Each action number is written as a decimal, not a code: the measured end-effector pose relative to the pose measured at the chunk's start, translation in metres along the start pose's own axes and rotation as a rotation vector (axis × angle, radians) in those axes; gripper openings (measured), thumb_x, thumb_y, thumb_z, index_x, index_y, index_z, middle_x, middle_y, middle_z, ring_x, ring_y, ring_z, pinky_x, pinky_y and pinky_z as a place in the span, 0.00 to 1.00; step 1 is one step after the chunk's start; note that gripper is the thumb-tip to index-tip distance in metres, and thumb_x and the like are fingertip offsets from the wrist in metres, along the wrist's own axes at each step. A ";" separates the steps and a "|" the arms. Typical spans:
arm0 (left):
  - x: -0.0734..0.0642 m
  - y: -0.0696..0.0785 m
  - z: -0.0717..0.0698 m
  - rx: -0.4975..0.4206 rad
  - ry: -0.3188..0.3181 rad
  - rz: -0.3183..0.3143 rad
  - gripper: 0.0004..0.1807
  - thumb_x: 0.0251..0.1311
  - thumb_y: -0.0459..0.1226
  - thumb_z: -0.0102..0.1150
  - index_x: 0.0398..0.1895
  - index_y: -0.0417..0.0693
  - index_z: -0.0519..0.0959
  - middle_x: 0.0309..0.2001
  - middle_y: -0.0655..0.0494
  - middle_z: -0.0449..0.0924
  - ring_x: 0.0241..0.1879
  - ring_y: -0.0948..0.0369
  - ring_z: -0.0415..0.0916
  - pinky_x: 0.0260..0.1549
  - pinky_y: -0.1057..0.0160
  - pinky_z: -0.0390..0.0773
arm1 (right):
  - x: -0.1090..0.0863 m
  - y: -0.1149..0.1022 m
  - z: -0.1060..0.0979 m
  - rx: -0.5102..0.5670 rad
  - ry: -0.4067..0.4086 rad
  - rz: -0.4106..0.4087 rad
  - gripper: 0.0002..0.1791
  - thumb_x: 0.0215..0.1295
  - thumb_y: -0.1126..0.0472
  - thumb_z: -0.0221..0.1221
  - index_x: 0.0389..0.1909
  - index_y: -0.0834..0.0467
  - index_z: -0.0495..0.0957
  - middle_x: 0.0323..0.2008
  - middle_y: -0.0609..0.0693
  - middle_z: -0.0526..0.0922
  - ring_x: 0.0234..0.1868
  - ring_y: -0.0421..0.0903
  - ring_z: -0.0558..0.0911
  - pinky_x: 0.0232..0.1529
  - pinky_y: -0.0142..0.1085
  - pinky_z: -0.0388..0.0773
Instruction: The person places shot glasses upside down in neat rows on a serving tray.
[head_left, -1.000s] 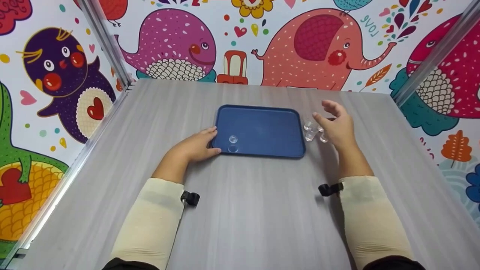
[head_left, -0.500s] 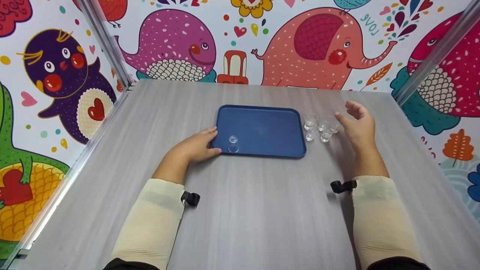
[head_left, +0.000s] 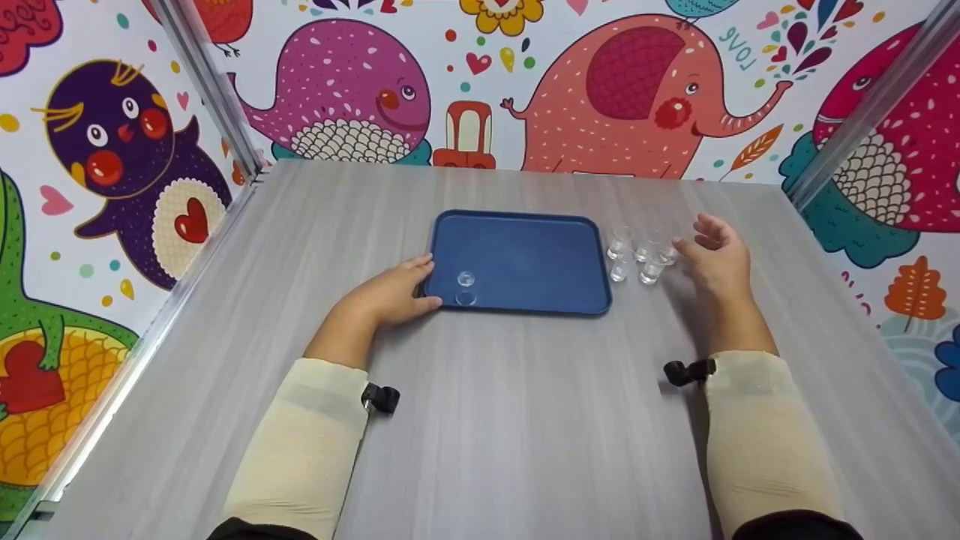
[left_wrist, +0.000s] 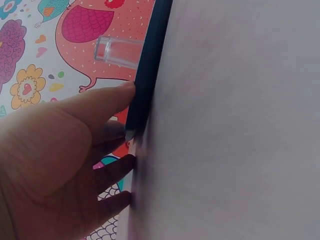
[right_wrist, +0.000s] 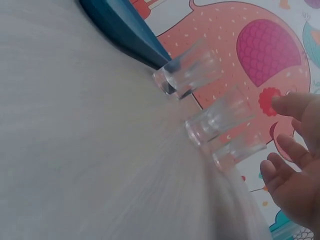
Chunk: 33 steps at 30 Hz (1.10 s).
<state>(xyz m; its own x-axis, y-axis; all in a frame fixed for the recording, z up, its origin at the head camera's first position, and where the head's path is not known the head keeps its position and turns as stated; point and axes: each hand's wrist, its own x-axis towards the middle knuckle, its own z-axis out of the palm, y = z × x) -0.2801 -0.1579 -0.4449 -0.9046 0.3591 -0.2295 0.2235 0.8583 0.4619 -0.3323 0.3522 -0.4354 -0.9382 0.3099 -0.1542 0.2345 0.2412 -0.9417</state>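
Observation:
A blue tray lies on the grey table. My left hand rests at its front left corner, thumb against the rim and the other fingers along the left side. Upright on the tray near that corner is one clear shot glass, also seen as a clear glass beyond the rim in the left wrist view. Just right of the tray several clear shot glasses stand close together. Beside the rightmost ones my right hand hovers, fingers loosely bent and holding nothing; in the right wrist view the fingers are apart from the glasses.
The grey table spreads in front of the tray and to both sides. Upright walls with cartoon animals close off the back and sides, with metal posts at the corners.
My right hand has moved right, from over the glasses to beside them, then dropped slightly, uncovering the glasses. The left hand, the tray and the glass on it have stayed in place.

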 end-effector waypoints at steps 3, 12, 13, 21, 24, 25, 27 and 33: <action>-0.001 -0.001 0.000 -0.002 0.001 0.002 0.45 0.76 0.52 0.60 0.86 0.42 0.54 0.89 0.51 0.47 0.88 0.47 0.46 0.87 0.44 0.51 | 0.004 0.005 0.002 0.026 -0.008 0.018 0.43 0.70 0.49 0.71 0.82 0.38 0.63 0.83 0.48 0.64 0.81 0.49 0.66 0.78 0.46 0.75; 0.000 0.000 -0.001 0.004 -0.001 0.003 0.45 0.77 0.52 0.59 0.87 0.42 0.54 0.89 0.50 0.47 0.88 0.47 0.46 0.87 0.43 0.51 | 0.015 0.024 0.007 -0.079 -0.032 -0.050 0.40 0.75 0.61 0.64 0.84 0.56 0.60 0.79 0.58 0.69 0.65 0.44 0.77 0.51 0.24 0.82; 0.000 0.000 -0.001 0.005 -0.001 0.002 0.45 0.76 0.53 0.59 0.87 0.43 0.54 0.89 0.51 0.47 0.88 0.47 0.46 0.87 0.43 0.51 | 0.015 0.024 0.008 -0.090 -0.031 -0.049 0.40 0.75 0.61 0.64 0.84 0.57 0.60 0.78 0.59 0.70 0.63 0.43 0.77 0.51 0.24 0.81; 0.000 0.003 -0.001 0.001 -0.008 -0.005 0.45 0.77 0.52 0.58 0.87 0.43 0.53 0.89 0.51 0.46 0.88 0.47 0.45 0.87 0.43 0.50 | 0.015 0.026 0.011 -0.267 0.005 -0.096 0.35 0.71 0.59 0.66 0.77 0.62 0.69 0.66 0.60 0.79 0.54 0.41 0.77 0.47 0.20 0.75; -0.001 0.003 -0.001 -0.005 -0.007 -0.006 0.45 0.77 0.52 0.59 0.87 0.42 0.53 0.89 0.50 0.46 0.88 0.47 0.45 0.87 0.43 0.50 | 0.015 0.027 0.012 -0.306 0.018 -0.117 0.31 0.70 0.59 0.67 0.71 0.64 0.75 0.58 0.56 0.81 0.49 0.40 0.77 0.45 0.21 0.75; -0.002 0.003 0.000 -0.006 -0.006 -0.009 0.45 0.77 0.52 0.59 0.87 0.43 0.53 0.89 0.50 0.46 0.88 0.47 0.45 0.87 0.43 0.50 | 0.015 0.027 0.013 -0.318 0.018 -0.117 0.30 0.70 0.58 0.67 0.70 0.64 0.76 0.57 0.55 0.81 0.49 0.41 0.77 0.45 0.22 0.75; -0.002 0.002 0.000 -0.008 -0.002 -0.010 0.45 0.77 0.52 0.59 0.87 0.43 0.54 0.89 0.51 0.47 0.88 0.47 0.45 0.87 0.44 0.50 | 0.015 0.028 0.013 -0.334 0.011 -0.113 0.29 0.71 0.57 0.66 0.69 0.63 0.77 0.56 0.54 0.80 0.50 0.43 0.76 0.46 0.24 0.74; -0.001 0.000 0.001 -0.009 0.003 0.001 0.45 0.77 0.52 0.59 0.87 0.42 0.54 0.89 0.51 0.47 0.88 0.47 0.45 0.87 0.44 0.49 | 0.014 0.029 0.014 -0.344 0.002 -0.090 0.29 0.72 0.55 0.65 0.71 0.61 0.77 0.60 0.57 0.78 0.57 0.49 0.76 0.50 0.28 0.75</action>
<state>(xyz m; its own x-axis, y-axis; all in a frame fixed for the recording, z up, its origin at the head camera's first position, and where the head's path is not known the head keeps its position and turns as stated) -0.2793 -0.1575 -0.4450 -0.9057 0.3586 -0.2262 0.2210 0.8545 0.4701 -0.3422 0.3509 -0.4694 -0.9585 0.2753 -0.0743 0.2235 0.5633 -0.7955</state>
